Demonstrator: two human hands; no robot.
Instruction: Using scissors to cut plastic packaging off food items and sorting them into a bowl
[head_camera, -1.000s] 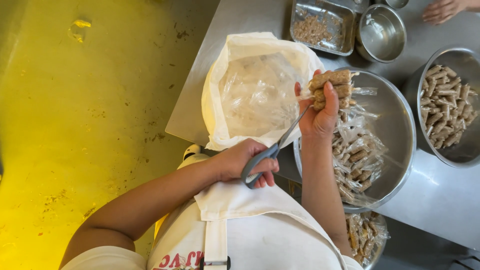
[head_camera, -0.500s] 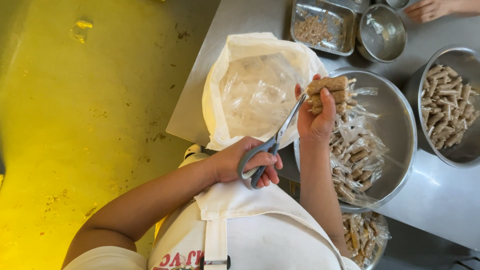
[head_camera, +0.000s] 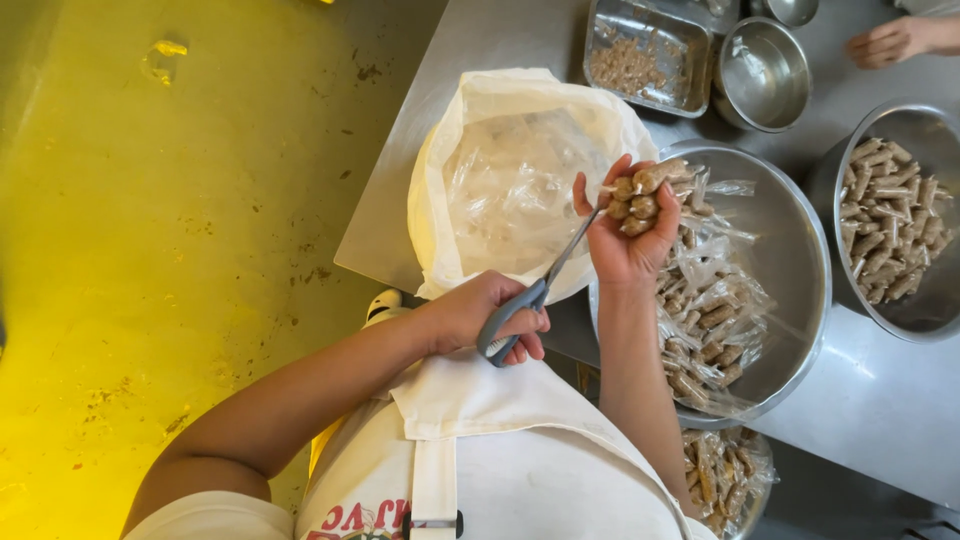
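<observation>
Inspector: Scissors (head_camera: 545, 290)?
Clerk: Left hand (head_camera: 490, 315) fingers curl through the grey handles; blades reach the wrapped rolls (head_camera: 640, 195).
Inspector: Rolls?
Clerk: Right hand (head_camera: 625, 235) clutches them, fingers wrapped tight, above the steel bowl (head_camera: 800, 260)

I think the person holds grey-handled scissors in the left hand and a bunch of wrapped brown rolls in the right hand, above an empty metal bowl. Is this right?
Not quite. The metal bowl under the right hand is not empty: the head view shows it filled with more wrapped rolls in clear plastic. The rest holds: the left hand grips the grey-handled scissors, and the right hand holds the bunch of wrapped brown rolls.
</observation>
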